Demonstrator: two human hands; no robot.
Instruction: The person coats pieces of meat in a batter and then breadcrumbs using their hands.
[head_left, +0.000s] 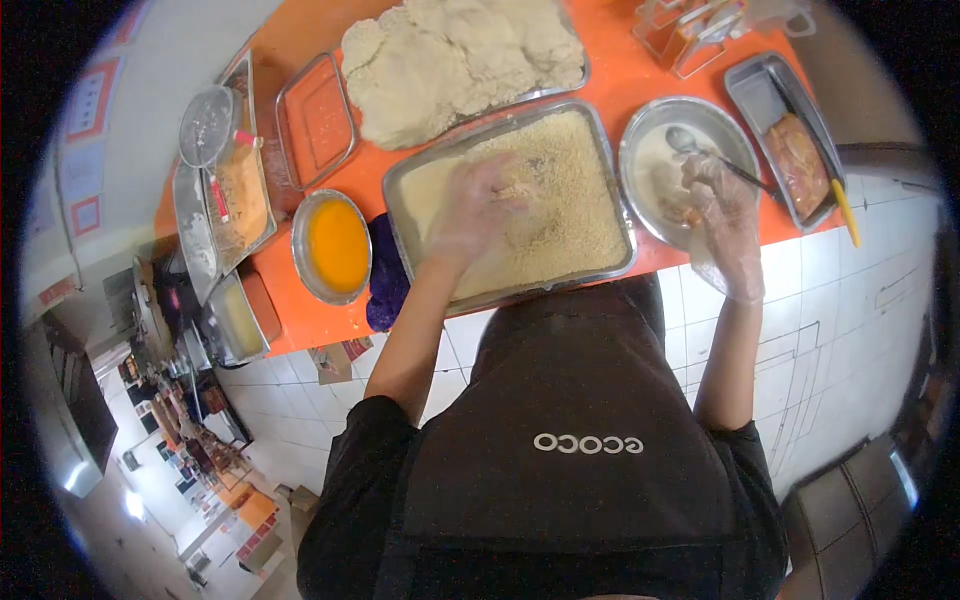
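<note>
My left hand (480, 202), blurred and apparently in a clear glove, is low over a metal tray (626, 225) of pale crumbs (574, 180). Near its fingertips is a small tan piece, partly hidden; whether I grip it is unclear. My right hand (720, 206), in a clear plastic glove, hangs over the near right side of a round metal bowl (637, 202) of milky liquid (652, 161). Its fingers are bent, and a brownish piece (686, 216) shows in the bowl beside them. A metal ladle with a dark handle (681, 139) lies in the bowl, partly behind the hand.
Raw meat (799, 161) and yellow-tipped tongs lie in a metal pan (739, 86) on the right. Beyond the crumb tray sits a heaped pale floury mass (465, 60). Leftward are an orange liquid bowl (339, 244), a purple cloth (386, 277), a rectangular glass dish (315, 124) and a sieve (206, 126).
</note>
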